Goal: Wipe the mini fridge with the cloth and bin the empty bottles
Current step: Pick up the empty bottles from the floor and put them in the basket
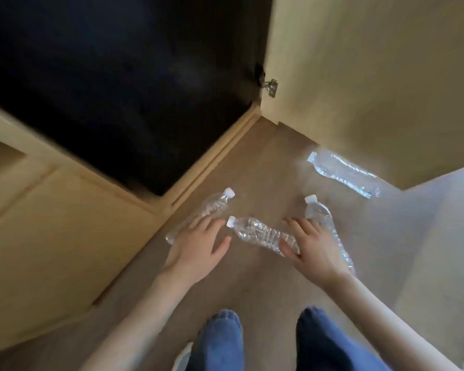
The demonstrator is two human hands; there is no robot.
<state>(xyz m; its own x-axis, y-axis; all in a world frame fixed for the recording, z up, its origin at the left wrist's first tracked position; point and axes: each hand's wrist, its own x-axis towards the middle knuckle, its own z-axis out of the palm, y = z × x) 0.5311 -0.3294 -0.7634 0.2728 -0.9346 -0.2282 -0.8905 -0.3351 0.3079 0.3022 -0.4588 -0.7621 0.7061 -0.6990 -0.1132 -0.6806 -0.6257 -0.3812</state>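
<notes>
Now | four empty capped bottles (263,234), carpet (252,167) | left hand (196,245), right hand (315,249) spread

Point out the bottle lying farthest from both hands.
The bottle by the wall, at far right, alone beyond both hands. The left bottle, middle bottle and right bottle lie at the left hand and right hand.

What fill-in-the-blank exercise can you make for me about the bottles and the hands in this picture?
1. ____ clear bottles lie on the carpet.
2. Each bottle's cap is ____.
3. No bottle stands upright; all lie on their ____.
4. Of the left hand and the right hand, the ____ one covers the middle bottle's base.
Missing words: four; white; sides; right.
</notes>
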